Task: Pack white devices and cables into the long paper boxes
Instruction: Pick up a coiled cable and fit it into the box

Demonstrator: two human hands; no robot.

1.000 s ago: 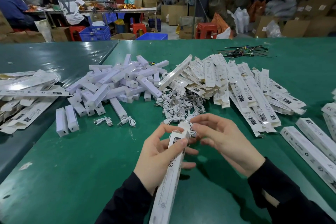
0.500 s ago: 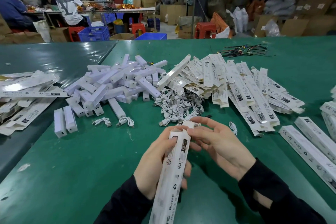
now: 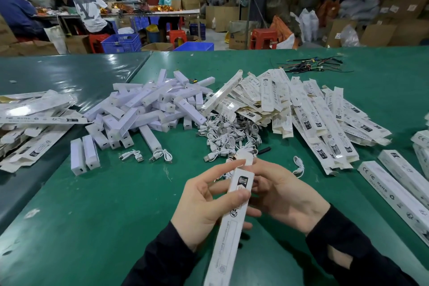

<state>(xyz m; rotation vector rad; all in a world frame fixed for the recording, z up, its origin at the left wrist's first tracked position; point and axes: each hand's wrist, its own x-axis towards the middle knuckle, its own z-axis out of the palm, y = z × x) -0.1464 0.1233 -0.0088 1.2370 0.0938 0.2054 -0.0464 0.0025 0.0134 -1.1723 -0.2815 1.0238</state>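
My left hand grips a long white paper box that runs from the bottom of the view up to the middle. My right hand holds the box's far end, fingers at its end flap. Whatever is inside the box is hidden. Beyond the hands lie a heap of white devices, a tangle of white cables and a pile of flat paper boxes.
The green table carries two devices side by side and loose cables on the left. Assembled boxes lie at the right. More flat boxes sit far left. Dark wires lie at the back. People work at a distant table.
The box has risen and turned, so its printed label now faces me. My right hand's fingers have moved onto the box's far end flap.
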